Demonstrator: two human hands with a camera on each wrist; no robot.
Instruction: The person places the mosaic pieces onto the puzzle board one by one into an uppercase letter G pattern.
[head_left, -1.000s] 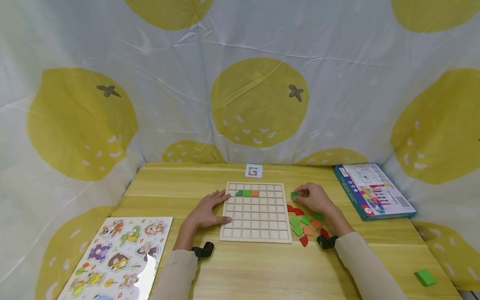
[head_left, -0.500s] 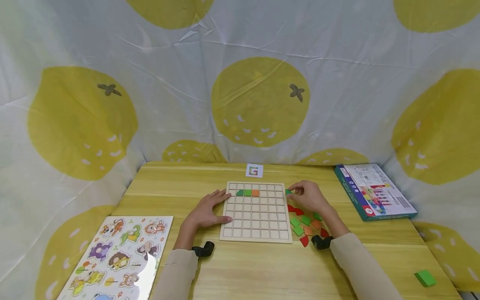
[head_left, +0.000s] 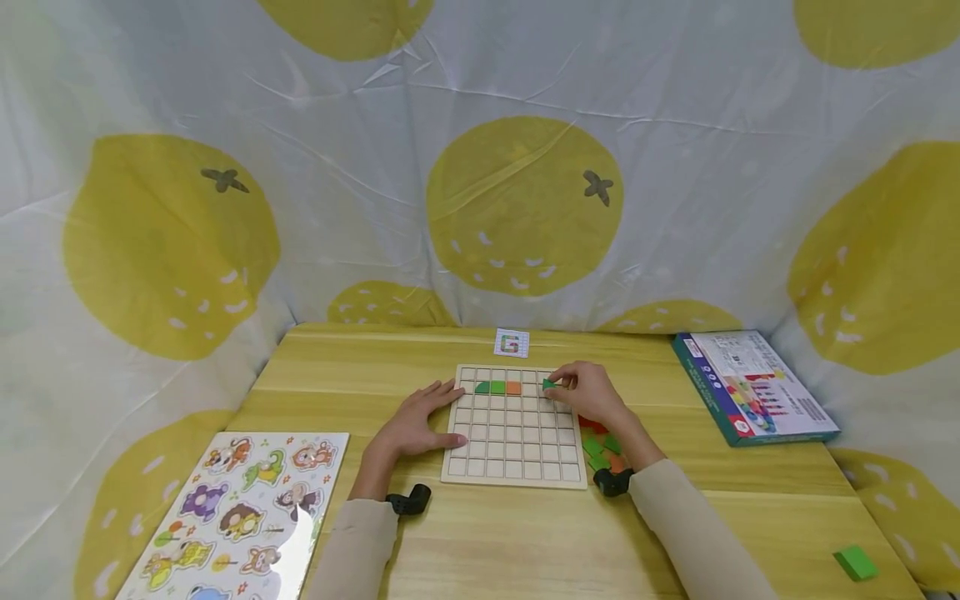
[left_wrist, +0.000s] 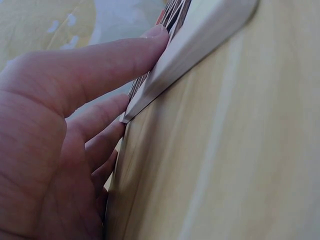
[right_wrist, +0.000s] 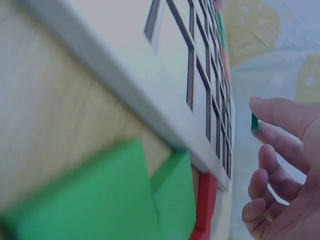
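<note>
A wooden grid board (head_left: 510,433) lies flat on the table. In its second row sit a dark green curved piece (head_left: 482,387), a light green square (head_left: 498,387) and an orange square (head_left: 513,388). My left hand (head_left: 412,423) rests at the board's left edge, thumb and fingertips on the rim, fingers fairly straight. Between thumb and index finger my right hand (head_left: 588,392) pinches a small dark green piece (right_wrist: 254,122). In the head view it is over the upper right of the board, right of the orange square; its full shape is hidden by the fingers.
Loose green, red and orange pieces (head_left: 596,450) lie right of the board, partly under my right wrist. A card with a coloured G (head_left: 512,342) lies behind the board. A box (head_left: 753,387) is far right, a green block (head_left: 856,563) near right, an animal puzzle (head_left: 240,508) at left.
My right hand has moved left with the dark green piece, from beside the board to over its upper right squares. My left hand stays on the board's edge.
</note>
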